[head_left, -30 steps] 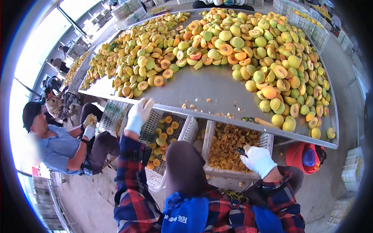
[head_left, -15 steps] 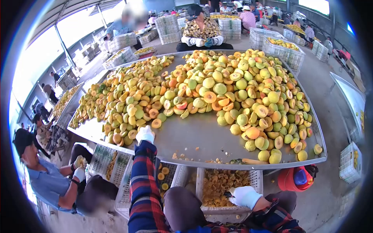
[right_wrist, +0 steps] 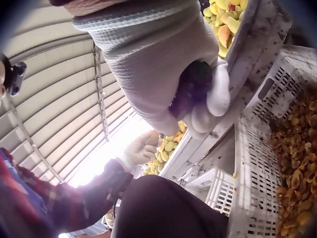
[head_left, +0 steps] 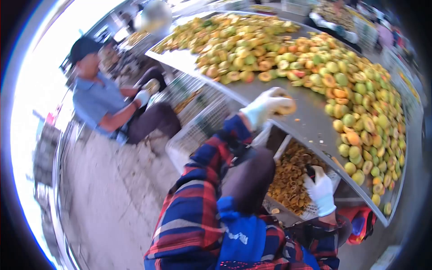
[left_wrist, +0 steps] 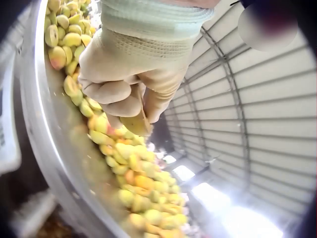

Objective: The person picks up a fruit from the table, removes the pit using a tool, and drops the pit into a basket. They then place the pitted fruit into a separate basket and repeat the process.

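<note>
In the head view the gloved left hand [head_left: 266, 107] pinches a fruit half [head_left: 286, 106] above the near edge of the metal table [head_left: 310, 112]. The left wrist view shows thumb and fingers round that fruit half [left_wrist: 135, 124]. My gloved right hand [head_left: 320, 191] is over a crate of brown fruit pieces [head_left: 292, 180], gripping a small dark-handled tool [head_left: 310, 171]. Up close in the right wrist view, the fingers curl round the dark handle [right_wrist: 194, 84]; its working end cannot be made out. Halved fruit [head_left: 360, 112] lies heaped on the table.
A person in a blue shirt [head_left: 96, 101] sits at the left, holding fruit. White crates [head_left: 198, 130] stand under the table's near edge. At the lower right is a red bucket [head_left: 369, 220]. Another person [head_left: 335, 18] sits across the table.
My left hand has come back from the fruit heap towards the table's near edge with a fruit half. The head view has swung left; the right hand still holds the tool over the crate.
</note>
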`<state>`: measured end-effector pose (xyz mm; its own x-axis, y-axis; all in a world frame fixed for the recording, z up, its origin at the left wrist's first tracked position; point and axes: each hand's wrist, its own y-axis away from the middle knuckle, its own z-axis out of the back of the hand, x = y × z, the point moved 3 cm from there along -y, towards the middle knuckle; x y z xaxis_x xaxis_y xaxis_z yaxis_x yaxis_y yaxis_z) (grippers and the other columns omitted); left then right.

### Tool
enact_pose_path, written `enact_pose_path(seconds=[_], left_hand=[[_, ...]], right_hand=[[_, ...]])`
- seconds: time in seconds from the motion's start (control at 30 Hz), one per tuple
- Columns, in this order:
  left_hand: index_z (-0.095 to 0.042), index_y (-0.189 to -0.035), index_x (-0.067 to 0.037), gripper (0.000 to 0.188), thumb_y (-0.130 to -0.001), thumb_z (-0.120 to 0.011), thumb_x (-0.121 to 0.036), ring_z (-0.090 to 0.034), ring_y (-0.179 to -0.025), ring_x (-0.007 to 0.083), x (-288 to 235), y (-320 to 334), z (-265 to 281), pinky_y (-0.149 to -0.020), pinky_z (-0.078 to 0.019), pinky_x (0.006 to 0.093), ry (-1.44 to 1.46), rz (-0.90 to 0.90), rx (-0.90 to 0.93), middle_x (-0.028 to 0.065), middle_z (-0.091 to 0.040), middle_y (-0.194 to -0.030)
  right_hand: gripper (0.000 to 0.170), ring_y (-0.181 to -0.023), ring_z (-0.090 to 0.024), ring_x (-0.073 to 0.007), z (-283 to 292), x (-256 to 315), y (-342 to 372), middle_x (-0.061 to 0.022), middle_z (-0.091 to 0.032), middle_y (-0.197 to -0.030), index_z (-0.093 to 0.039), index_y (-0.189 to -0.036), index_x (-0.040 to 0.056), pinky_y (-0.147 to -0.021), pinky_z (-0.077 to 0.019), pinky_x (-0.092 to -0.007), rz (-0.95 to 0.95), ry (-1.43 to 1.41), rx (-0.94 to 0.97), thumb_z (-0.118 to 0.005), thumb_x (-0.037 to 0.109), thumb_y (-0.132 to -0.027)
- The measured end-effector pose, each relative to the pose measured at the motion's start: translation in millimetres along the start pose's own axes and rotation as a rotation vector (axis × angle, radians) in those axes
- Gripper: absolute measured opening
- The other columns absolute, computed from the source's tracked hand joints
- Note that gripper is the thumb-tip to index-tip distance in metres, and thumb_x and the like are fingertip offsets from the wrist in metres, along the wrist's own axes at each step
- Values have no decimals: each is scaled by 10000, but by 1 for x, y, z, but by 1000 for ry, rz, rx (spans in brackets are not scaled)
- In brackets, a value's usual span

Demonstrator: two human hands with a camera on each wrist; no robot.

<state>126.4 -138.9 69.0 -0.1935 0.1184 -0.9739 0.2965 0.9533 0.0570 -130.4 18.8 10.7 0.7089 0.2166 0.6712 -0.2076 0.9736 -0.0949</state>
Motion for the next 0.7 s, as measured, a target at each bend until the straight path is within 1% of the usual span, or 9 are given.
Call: enact_pose_path(seconds=[0.07,0.17,0.3,0.37,0.4,0.47,0.53,0.63,0.7], left_hand=[[-552,-1065,-49,385,-855,-701,-336,-626,-734,140,1,20,-25,-511,-499,252,3,12,37,62,-616,-875],[-531,-1066,-41,365,-883,-641,-337,-628,-606,174,8,53,-60,-447,-467,272,179,33,3,92,-616,-832],[-535,-1034,-63,298,-910,-550,-334,-598,-486,227,48,65,-82,-392,-430,286,410,54,-124,117,-600,-793],[-579,-1058,-80,321,-929,-494,-362,-608,-557,237,101,48,-75,-443,-453,308,613,142,-69,125,-619,-852],[-597,-1025,-66,328,-936,-487,-362,-605,-596,244,108,54,-74,-480,-474,337,659,200,-121,120,-617,-857],[-583,-1028,-42,357,-949,-486,-376,-604,-609,242,134,49,-71,-500,-487,342,635,265,-174,115,-608,-851],[-572,-1022,-20,359,-953,-515,-367,-603,-615,235,134,57,-73,-519,-502,349,614,240,-151,112,-597,-838],[-575,-1011,-10,331,-949,-571,-335,-615,-687,202,129,63,-71,-604,-525,329,549,131,-178,91,-601,-846],[-583,-1004,-13,333,-946,-576,-341,-618,-712,187,143,54,-67,-632,-524,311,464,144,-203,84,-608,-856]], right_hand=[[277,-697,-643,-320,-13,-21,0,-161,-649,-829,-566,-1086,59,-624,-506,-415,45,40,-50,-623,242,-887],[197,-570,-512,-42,-8,-3,-2,-29,-602,-785,-563,-1105,51,-462,-411,-204,-197,-427,10,-551,183,-960],[249,-571,-506,-52,-8,-10,2,-19,-565,-764,-536,-1148,19,-464,-416,-198,-275,-484,1,-553,178,-958],[247,-534,-487,-51,-22,-51,-6,-11,-527,-704,-518,-1148,5,-451,-408,-193,41,-109,-76,-520,177,-971],[247,-534,-487,-51,-20,-31,-4,-11,-527,-704,-518,-1148,5,-451,-408,-193,49,-111,-78,-520,177,-971],[236,-487,-457,-53,-12,19,6,-13,-510,-666,-510,-1144,4,-437,-400,-195,-280,-712,-20,-510,165,-971],[235,-453,-424,-53,-16,19,7,-12,-494,-645,-498,-1147,8,-418,-391,-201,-242,-755,-39,-518,157,-967],[250,-473,-496,-90,-29,0,8,-2,-491,-633,-529,-1128,-6,-409,-410,-237,-252,-361,200,-557,161,-945],[284,-502,-537,-123,-33,-7,6,-48,-548,-687,-537,-1139,-17,-442,-439,-292,-223,-267,177,-588,162,-925]])
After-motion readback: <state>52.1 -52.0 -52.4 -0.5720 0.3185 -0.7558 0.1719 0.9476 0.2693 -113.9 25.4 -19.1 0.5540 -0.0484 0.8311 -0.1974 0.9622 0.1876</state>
